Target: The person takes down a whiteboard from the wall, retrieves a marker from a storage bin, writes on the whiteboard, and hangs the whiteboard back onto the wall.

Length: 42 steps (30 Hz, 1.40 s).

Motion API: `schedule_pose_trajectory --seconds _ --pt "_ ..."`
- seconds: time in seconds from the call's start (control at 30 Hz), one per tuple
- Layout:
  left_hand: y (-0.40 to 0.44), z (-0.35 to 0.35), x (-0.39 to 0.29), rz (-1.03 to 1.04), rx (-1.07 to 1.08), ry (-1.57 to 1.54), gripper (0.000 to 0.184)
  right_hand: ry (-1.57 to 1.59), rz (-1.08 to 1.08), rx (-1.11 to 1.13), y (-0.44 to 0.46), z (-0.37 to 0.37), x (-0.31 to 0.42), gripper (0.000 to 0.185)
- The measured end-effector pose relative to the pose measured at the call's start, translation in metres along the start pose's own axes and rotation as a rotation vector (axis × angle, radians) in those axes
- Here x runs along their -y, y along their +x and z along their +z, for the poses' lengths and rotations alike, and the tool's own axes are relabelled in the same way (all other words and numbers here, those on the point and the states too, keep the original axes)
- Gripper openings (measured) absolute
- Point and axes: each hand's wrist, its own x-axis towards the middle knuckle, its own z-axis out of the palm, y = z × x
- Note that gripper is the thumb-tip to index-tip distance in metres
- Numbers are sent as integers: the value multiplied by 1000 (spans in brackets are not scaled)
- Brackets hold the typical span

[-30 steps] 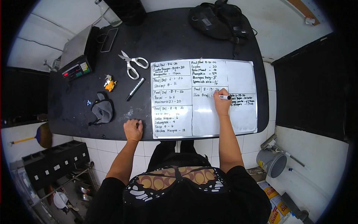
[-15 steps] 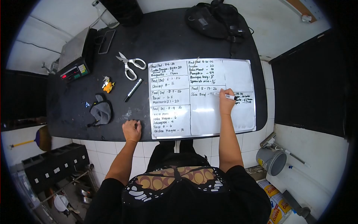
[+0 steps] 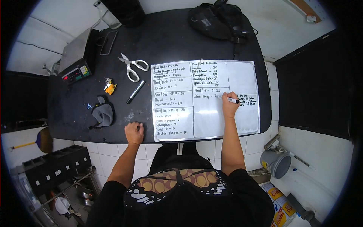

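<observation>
My right hand (image 3: 229, 105) grips a white marker (image 3: 233, 101) with a dark end and rests on the whiteboard (image 3: 208, 121). The marker's tip is hidden by my fingers, beside the handwritten line "Slice Beef -". Several ruled boxes of handwritten dates, food names and numbers cover the board. My left hand (image 3: 134, 133) rests closed on the table's front edge, left of the board, with a small dark object (image 3: 138, 128) between thumb and fingers. A second marker (image 3: 135, 92), dark with a white label, lies left of the board.
White-handled scissors (image 3: 132, 70), a small orange-and-white figure (image 3: 110, 86) and a grey pouch (image 3: 103, 113) lie on the black table (image 3: 166, 36). A digital scale (image 3: 77, 56) and phone (image 3: 108, 42) are at the back left, a black backpack (image 3: 217, 20) at the back right.
My right hand has shifted slightly down, and the marker is turned, showing less of its white barrel. More strokes show after "Slice Beef -". My left hand stays in place.
</observation>
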Motion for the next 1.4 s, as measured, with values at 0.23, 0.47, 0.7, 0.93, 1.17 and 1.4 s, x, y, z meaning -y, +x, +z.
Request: schedule_pose_trajectory --seconds 0.23,0.47,0.7,0.93,1.17,1.4 --pt "0 -2 -2 -7 20 12 19 61 -86 -3 2 0 -9 26" --pt "-1 -3 -3 -4 20 15 20 101 -13 -95 0 -3 -10 27" --pt "-1 -1 -3 -6 28 17 18 0 -39 -61 1 -6 -6 27" --pt "-2 -1 -2 0 -2 0 17 -3 -36 -76 4 -11 -4 27" --pt "1 -7 2 -127 160 -74 12 -529 -434 29 37 -18 -113 12" --pt "-2 -13 -1 -63 77 -19 21 322 222 -23 24 -9 -50 32"
